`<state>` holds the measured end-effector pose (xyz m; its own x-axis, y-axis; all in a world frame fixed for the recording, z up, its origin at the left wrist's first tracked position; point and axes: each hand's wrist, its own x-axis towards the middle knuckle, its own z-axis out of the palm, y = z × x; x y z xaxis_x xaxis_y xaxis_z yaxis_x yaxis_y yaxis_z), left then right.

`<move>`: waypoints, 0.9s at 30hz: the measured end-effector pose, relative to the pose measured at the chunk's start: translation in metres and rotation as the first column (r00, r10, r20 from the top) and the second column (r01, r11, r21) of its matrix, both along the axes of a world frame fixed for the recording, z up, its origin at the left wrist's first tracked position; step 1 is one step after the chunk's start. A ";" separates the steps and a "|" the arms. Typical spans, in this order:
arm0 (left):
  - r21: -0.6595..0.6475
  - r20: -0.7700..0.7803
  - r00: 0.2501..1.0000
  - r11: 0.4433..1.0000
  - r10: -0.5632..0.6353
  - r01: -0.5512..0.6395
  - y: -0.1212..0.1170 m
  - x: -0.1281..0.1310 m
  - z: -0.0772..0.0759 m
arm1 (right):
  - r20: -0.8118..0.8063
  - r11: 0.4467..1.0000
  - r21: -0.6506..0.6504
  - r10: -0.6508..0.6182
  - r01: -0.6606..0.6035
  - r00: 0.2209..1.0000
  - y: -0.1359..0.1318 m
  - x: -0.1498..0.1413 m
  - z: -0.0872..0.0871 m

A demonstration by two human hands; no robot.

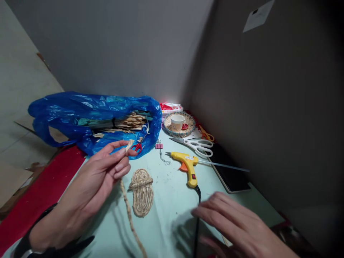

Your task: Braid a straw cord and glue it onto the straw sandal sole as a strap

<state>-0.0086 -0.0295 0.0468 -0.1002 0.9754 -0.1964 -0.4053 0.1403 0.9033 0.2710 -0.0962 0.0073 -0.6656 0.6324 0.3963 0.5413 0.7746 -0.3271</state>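
Note:
My left hand [109, 163] is closed, pinching the pale flat end of a twisted straw cord [128, 209] between thumb and fingers. From there the cord hangs down past the bottom edge of the view. A small slipper-shaped coil of straw cord [142, 195], with a band across it, lies on the table just right of that hand. My right hand [228, 225], slightly blurred, is over the table at lower right with its fingers apart and nothing visible in them. It is nearest the black cable of a yellow glue gun [190, 165], which lies on its side with a glue stick in its back.
A blue plastic bag [64, 107] with straw bundles lies at back left, red scissors [137, 147] by its edge. White scissors [199, 145], orange scissors [206, 134], a pink clip [158, 146], a woven tray [191, 130] holding a paper cup [176, 123], and a dark tablet-like object [228, 172] are farther right.

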 end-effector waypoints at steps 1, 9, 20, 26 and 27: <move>0.006 0.012 1.000 1.000 0.017 -0.017 0.000 0.004 0.000 | -0.064 0.999 0.022 -0.044 0.045 0.997 0.003 -0.017 0.006; 0.056 -0.035 0.994 0.993 0.106 -0.104 -0.004 0.024 0.004 | -0.351 0.920 -0.391 -0.123 -0.026 0.928 0.026 -0.118 0.014; 0.509 -0.653 0.685 0.857 0.324 0.079 0.004 -0.001 -0.028 | -0.661 0.480 -0.736 -0.357 -0.478 0.660 0.061 -0.095 0.029; 0.618 -0.734 0.544 0.732 0.407 0.286 0.008 -0.004 -0.042 | -0.730 0.209 -0.647 -0.448 -0.733 0.516 0.064 -0.099 0.025; 0.615 -0.743 0.533 0.729 0.406 0.302 0.009 -0.005 -0.044 | -0.728 0.194 -0.640 -0.461 -0.743 0.507 0.063 -0.100 0.024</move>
